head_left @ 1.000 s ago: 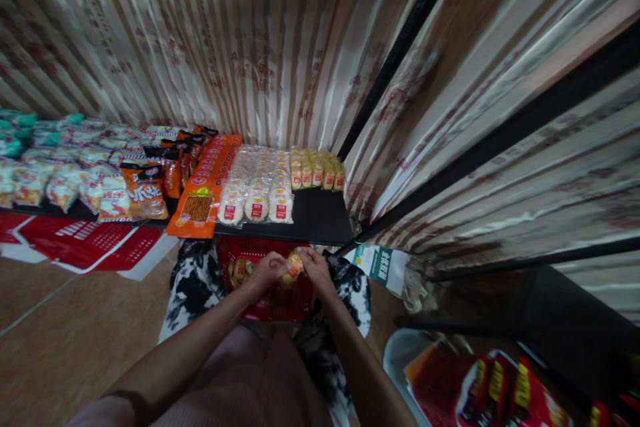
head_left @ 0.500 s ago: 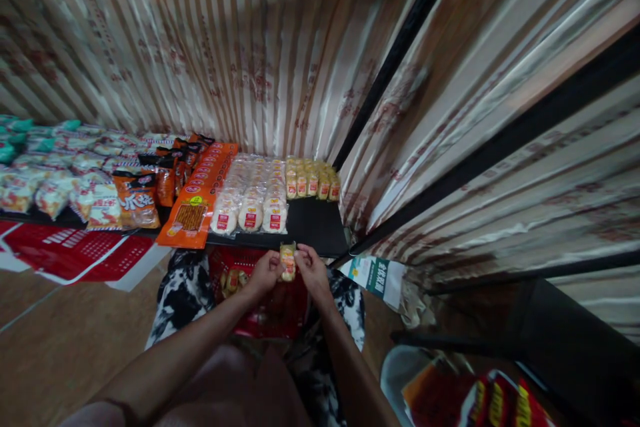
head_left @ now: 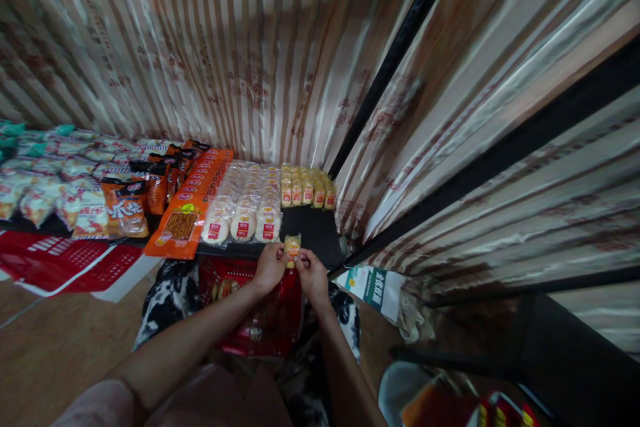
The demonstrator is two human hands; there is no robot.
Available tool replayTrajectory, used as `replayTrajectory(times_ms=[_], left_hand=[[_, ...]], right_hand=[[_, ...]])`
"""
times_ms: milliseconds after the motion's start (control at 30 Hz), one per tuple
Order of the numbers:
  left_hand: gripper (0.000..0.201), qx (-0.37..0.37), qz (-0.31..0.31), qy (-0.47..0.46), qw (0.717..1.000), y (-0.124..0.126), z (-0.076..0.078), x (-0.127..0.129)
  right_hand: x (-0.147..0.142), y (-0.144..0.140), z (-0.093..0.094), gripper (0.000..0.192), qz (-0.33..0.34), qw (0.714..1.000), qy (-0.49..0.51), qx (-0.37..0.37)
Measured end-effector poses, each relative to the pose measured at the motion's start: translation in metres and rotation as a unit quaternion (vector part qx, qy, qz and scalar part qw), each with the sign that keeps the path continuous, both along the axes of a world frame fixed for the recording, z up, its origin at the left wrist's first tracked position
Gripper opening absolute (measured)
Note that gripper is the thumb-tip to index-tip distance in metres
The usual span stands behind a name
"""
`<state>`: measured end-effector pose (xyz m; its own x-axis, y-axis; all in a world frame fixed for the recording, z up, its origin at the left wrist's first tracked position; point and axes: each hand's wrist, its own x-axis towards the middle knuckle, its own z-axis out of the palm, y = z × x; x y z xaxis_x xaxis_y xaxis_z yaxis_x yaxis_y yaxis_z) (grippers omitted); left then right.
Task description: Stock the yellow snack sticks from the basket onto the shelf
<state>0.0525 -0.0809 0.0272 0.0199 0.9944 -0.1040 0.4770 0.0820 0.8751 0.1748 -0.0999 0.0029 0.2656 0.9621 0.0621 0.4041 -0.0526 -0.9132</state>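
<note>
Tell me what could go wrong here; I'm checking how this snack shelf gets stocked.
Both hands, left hand and right hand, pinch one small yellow snack packet at the front edge of the black shelf. Set that close to the edge, it might tip off into the red basket below. Reaching deeper, a forearm could nudge the round white cake packs out of line.

A small shop: rows of packaged snacks [head_left: 125, 187] laid out on a low black shelf [head_left: 315, 230].

We see one small yellow snack packet [head_left: 292, 245], upright. It sits pinched at the shelf's front edge, six o'clock from the matching yellow row.
</note>
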Motion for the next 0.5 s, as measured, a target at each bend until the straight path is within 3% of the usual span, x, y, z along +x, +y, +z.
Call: replayTrajectory(times_ms=[200,500], left_hand=[[0.029,0.000,-0.015,0.065,0.998,0.016,0.012,0.015],[0.038,0.007,-0.007,0.009,1.000,0.038,0.010,0.038]], right_hand=[[0.007,0.030,-0.008,0.027,-0.026,0.999,0.035,0.001],[0.021,0.071,-0.013,0.022,-0.042,0.999,0.013,0.026]])
